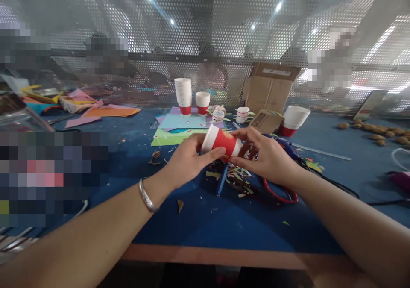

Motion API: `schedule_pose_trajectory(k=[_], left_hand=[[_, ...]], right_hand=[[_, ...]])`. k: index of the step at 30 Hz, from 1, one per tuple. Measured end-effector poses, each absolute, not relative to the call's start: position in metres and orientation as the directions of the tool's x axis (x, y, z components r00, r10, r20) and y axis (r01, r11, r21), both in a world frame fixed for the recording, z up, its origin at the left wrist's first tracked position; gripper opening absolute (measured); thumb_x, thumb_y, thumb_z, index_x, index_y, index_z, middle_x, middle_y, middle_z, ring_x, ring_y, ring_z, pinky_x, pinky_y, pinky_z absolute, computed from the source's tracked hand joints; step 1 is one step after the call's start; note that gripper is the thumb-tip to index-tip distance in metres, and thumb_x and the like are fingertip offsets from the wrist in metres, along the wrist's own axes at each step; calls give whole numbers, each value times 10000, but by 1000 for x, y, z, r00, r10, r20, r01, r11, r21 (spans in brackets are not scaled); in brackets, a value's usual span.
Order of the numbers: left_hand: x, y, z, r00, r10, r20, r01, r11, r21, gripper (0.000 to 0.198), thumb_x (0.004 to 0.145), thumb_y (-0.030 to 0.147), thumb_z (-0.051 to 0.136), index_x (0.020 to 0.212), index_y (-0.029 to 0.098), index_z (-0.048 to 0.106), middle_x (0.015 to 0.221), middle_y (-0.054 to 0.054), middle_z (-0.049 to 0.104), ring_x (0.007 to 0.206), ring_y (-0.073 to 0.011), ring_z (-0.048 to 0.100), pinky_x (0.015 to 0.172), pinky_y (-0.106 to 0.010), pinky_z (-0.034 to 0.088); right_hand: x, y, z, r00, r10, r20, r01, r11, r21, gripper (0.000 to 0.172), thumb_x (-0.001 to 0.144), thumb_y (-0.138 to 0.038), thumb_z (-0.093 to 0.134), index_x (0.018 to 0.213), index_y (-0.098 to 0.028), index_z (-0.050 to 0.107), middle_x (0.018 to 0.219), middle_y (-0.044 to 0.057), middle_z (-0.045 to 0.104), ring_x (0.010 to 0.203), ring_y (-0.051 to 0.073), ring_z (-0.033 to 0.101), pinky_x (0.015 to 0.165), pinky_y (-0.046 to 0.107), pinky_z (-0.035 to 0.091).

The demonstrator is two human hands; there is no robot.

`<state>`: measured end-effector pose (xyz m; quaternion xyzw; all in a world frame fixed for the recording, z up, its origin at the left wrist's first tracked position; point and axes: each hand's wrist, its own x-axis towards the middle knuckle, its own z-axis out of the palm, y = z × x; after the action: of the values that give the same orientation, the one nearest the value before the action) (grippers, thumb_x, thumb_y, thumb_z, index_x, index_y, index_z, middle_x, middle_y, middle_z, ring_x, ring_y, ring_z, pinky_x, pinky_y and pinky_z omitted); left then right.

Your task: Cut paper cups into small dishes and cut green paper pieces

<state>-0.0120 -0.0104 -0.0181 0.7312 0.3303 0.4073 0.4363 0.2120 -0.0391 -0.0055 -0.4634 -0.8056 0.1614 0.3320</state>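
A red and white paper cup [221,141] lies on its side in the air above the blue table [205,219], held between both hands. My left hand [187,160] grips its white rim end, thumb along the side. My right hand [265,153] pinches the cup's base end with fingers curled. A silver bangle [146,196] sits on my left wrist. Below the hands lie paper scraps [238,177], a blue pen [221,185] and a red ring [280,192].
Behind stand a tall stack of cups [183,95], a single cup [202,103], a tilted cup stack [293,120], coloured paper sheets [179,127] and a cardboard box [270,89]. Nuts [378,132] lie far right. A perforated screen [205,31] backs the table.
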Motion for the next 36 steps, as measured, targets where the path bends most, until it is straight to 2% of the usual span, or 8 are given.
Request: schedule_pose_trajectory(k=[3, 5, 9, 12, 18, 24, 31, 36], left_hand=[[-17, -5, -20, 400, 859, 319, 183, -416, 891, 420, 830, 473, 732, 1129, 181, 681, 1125, -110, 704, 1026, -259, 643, 923, -398, 503], [-21, -1, -22, 362, 874, 325, 217, -418, 882, 399, 813, 458, 751, 1096, 185, 690, 1111, -111, 697, 1008, -252, 642, 893, -386, 509], [-27, 8, -24, 253, 906, 340, 198, -392, 898, 299, 752, 388, 804, 932, 191, 670, 981, -73, 689, 873, -218, 640, 755, -336, 516], [-29, 11, -22, 151, 933, 326, 120, -344, 931, 309, 732, 348, 812, 898, 206, 594, 925, -38, 680, 834, -205, 638, 731, -328, 504], [-29, 13, -16, -31, 926, 377, -1, -377, 926, 453, 680, 208, 806, 971, 250, 462, 896, 25, 626, 811, -170, 622, 716, -298, 495], [-26, 9, -16, 38, 920, 389, -142, -381, 914, 610, 699, 241, 818, 1167, 259, 426, 1057, -14, 602, 893, -173, 641, 703, -282, 547], [-24, 3, -9, 75, 950, 305, -356, -260, 898, 493, 781, 299, 771, 1139, 288, 432, 1195, -24, 601, 956, -212, 670, 702, -343, 609], [-27, 6, -7, 149, 974, 168, -412, -93, 907, 406, 815, 307, 748, 1108, 246, 473, 1101, -60, 668, 865, -217, 684, 729, -413, 600]], right_hand=[[213, -39, -3, -373, 852, 367, 668, 521, -532, 502, 848, -391, 718, 1282, -260, 503, 1142, 51, 690, 820, 194, 697, 678, 310, 530], [218, -38, 0, -395, 864, 312, 707, 503, -497, 444, 870, -379, 688, 1261, -247, 525, 1083, 43, 711, 819, 192, 691, 693, 310, 514], [233, -34, 7, -450, 884, 128, 800, 462, -382, 248, 911, -421, 611, 1054, -219, 630, 841, 28, 714, 730, 194, 658, 651, 303, 480], [245, -31, 11, -455, 890, 9, 852, 438, -288, 196, 901, -405, 605, 892, -215, 650, 785, 32, 700, 697, 193, 636, 617, 298, 448], [264, -35, 24, -401, 914, 50, 892, 403, -206, 217, 899, -365, 566, 750, -209, 588, 720, 27, 660, 626, 172, 582, 579, 294, 394], [273, -50, 17, -378, 880, -289, 915, 308, -259, 85, 789, -246, 633, 717, -224, 594, 630, 7, 645, 548, 172, 561, 478, 271, 323], [273, -48, 4, -337, 907, -254, 936, 291, -200, 121, 685, -156, 608, 751, -230, 538, 699, 3, 645, 609, 180, 567, 507, 278, 332], [273, -47, 2, -297, 913, -280, 950, 252, -185, 187, 646, -142, 593, 776, -235, 496, 694, -10, 623, 605, 176, 544, 511, 284, 328]])
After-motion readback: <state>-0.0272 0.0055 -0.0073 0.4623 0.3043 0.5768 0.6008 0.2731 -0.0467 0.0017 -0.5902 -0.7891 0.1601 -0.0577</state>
